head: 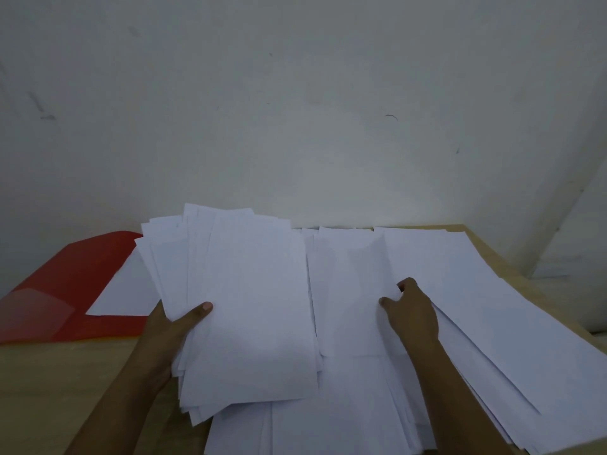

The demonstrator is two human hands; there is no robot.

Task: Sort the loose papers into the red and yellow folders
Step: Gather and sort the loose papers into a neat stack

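Pale wall (295,93) behind the wooden table (65,372); left hand (170,330) grips a fanned stack (249,307), right hand (410,310) pinches loose papers (476,307). Red folder (65,290) lies open at left; lift one sheet only.

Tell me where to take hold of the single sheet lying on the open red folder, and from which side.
Pinch the sheet at its near-left corner, coming from the left over the red folder. That corner lies bare and flat on the folder, while the sheet's right edge is hidden under the fanned stack that the left hand holds. A judgement only.
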